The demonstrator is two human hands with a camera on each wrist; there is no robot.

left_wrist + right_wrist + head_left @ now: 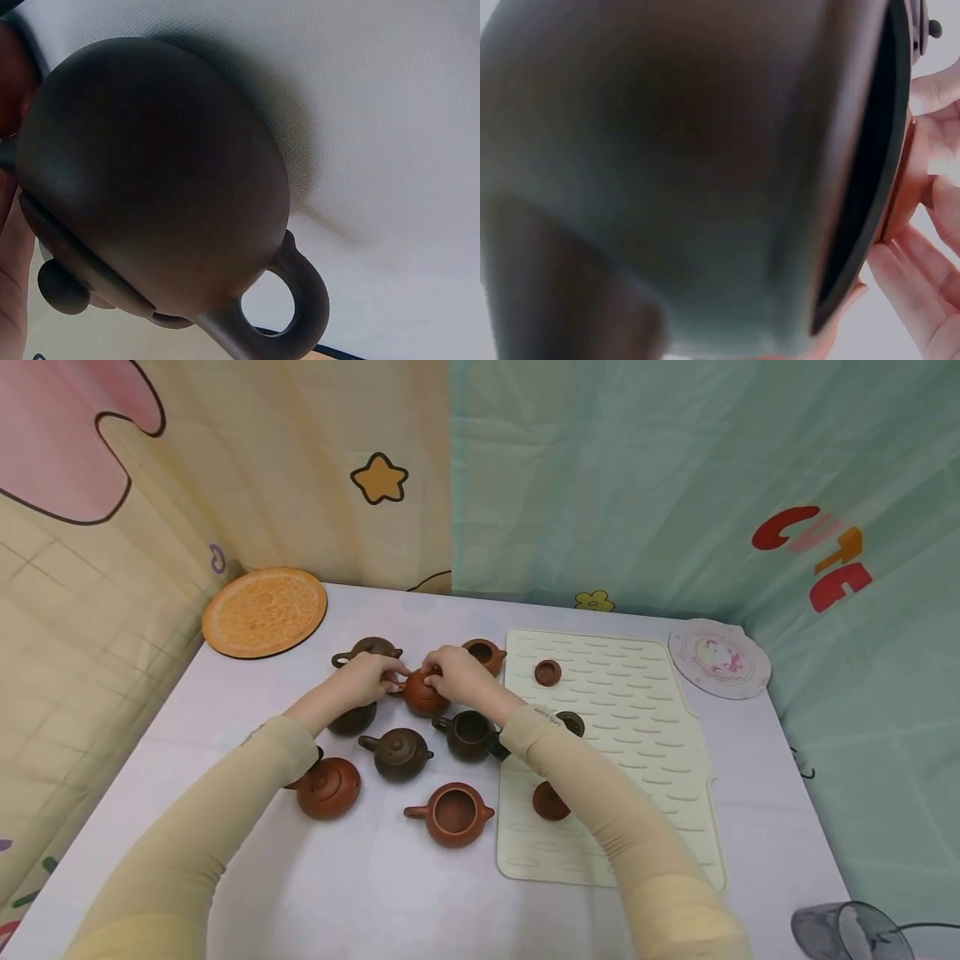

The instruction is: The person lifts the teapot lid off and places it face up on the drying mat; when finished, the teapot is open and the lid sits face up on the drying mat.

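Note:
A small reddish-brown clay teapot (pixel 424 697) stands among other teapots mid-table. At its left side, my left hand (pixel 366 680) grips the handle with fingers and thumb. From above, my right hand (pixel 459 673) pinches the knob of its lid (pixel 907 187), which sits on the pot. A dark lidded teapot (pixel 165 165) fills much of the left wrist view, beside the edge of my left hand. The right wrist view is largely blocked by a dark lidless teapot (pixel 682 150), shown as the dark pot (pixel 467 737) under my right forearm in the head view.
Near the front are a red lidless teapot (pixel 455 815), a red lidded one (pixel 328 788) and a dark lidded one (pixel 401 754). Another red lidless pot (pixel 483 653) stands behind. Several loose lids, one small and red (pixel 548 672), lie on the cream mat (pixel 630 693).

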